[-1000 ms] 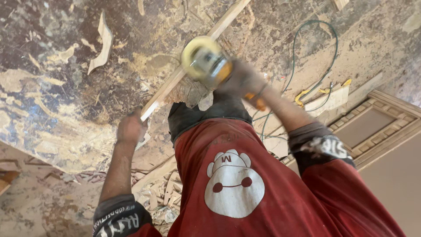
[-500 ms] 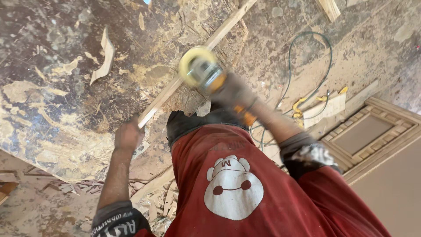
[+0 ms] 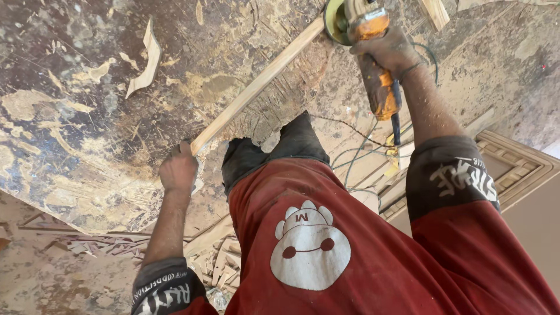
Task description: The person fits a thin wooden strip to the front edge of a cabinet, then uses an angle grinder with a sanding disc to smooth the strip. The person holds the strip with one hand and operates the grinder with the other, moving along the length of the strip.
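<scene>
Worn, stained table (image 3: 76, 128) fills the upper left of the view, surface scarred and patchy, dusted with sawdust. Long thin wooden strip (image 3: 256, 87) lies diagonally across it, running from near the lower left end up toward the top centre. Left hand (image 3: 178, 170) sits at the strip's lower end, grip closed around it, fingers curled tight, pinning it to the table. Right hand (image 3: 388, 49) is up top, grip clamped on the body of a yellow angle grinder (image 3: 357, 23); the disc meets the strip's upper end, rear handle sticking out below the wrist. Grinder's cord (image 3: 359, 154) trails down past the knee toward the floor. Curved wood offcut (image 3: 147, 58) lies loose on the table, well apart from the strip. Pile of wood scraps (image 3: 219, 265) sits on the floor below the table edge. Carved wooden panel (image 3: 516, 166) lies at right, partly hidden behind the right sleeve. Red garment with a white cartoon print covers the lower centre. No containers visible.
</scene>
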`<action>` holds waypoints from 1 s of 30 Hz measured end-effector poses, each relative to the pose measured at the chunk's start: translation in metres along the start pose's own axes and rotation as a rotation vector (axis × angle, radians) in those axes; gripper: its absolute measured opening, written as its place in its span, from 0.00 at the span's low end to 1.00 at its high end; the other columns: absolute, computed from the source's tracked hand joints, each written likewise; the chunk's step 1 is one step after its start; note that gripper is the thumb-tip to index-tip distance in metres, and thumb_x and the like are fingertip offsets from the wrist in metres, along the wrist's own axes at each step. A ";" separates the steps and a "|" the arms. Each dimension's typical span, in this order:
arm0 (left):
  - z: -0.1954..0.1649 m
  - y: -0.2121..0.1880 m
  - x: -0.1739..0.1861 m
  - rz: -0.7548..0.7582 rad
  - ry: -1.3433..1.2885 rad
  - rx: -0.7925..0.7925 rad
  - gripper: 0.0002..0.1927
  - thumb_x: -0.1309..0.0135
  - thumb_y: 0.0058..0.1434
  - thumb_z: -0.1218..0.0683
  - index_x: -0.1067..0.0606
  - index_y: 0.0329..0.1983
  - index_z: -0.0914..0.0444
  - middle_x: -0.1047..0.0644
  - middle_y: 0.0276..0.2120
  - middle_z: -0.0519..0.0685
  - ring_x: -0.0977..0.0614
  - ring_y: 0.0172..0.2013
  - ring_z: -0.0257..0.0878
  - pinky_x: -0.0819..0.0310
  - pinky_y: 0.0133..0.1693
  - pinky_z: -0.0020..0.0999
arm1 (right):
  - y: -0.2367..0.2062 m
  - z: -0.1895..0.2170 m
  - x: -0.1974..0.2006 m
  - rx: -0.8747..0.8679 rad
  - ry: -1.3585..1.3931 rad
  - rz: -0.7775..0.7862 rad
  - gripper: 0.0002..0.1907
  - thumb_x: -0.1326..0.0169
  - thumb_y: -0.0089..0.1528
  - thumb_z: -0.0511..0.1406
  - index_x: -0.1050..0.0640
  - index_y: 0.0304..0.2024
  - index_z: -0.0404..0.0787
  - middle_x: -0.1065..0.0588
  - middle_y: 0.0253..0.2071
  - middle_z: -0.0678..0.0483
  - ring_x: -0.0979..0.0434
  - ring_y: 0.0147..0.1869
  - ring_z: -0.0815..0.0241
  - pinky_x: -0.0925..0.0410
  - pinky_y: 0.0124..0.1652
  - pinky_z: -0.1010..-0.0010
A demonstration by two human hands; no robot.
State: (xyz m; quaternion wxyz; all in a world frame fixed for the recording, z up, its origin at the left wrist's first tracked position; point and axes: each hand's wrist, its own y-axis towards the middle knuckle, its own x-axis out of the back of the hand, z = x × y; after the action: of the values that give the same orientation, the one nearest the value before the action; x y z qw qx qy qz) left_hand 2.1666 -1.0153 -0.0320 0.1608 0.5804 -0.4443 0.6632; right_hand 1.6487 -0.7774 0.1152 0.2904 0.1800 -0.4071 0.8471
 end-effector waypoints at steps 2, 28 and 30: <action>0.000 -0.001 0.000 0.006 -0.002 0.015 0.03 0.48 0.67 0.62 0.30 0.40 0.63 0.20 0.31 0.55 0.17 0.26 0.46 0.21 0.24 0.41 | -0.007 0.007 -0.011 -0.030 0.012 0.095 0.22 0.34 0.55 0.40 0.22 0.48 0.37 0.21 0.38 0.52 0.20 0.36 0.61 0.23 0.37 0.70; -0.001 0.011 0.045 0.336 -0.133 0.117 0.25 0.43 0.60 0.53 0.32 0.61 0.57 0.19 0.32 0.62 0.16 0.34 0.60 0.21 0.40 0.55 | 0.031 -0.046 0.018 0.268 -0.051 -0.027 0.15 0.33 0.57 0.37 0.19 0.43 0.39 0.19 0.38 0.55 0.19 0.38 0.63 0.25 0.37 0.71; 0.000 0.012 0.046 0.413 -0.108 0.140 0.21 0.44 0.63 0.51 0.31 0.58 0.59 0.19 0.33 0.62 0.16 0.36 0.61 0.21 0.43 0.54 | -0.007 -0.025 -0.041 0.378 -0.276 0.005 0.09 0.39 0.61 0.35 0.17 0.44 0.44 0.18 0.37 0.55 0.17 0.40 0.63 0.24 0.40 0.73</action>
State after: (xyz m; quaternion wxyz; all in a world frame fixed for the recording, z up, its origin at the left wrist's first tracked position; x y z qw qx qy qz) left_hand 2.1451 -1.0357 0.0047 -0.0430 0.5214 -0.5146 0.6793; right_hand 1.6831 -0.7684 0.0817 0.1911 0.3443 -0.2776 0.8763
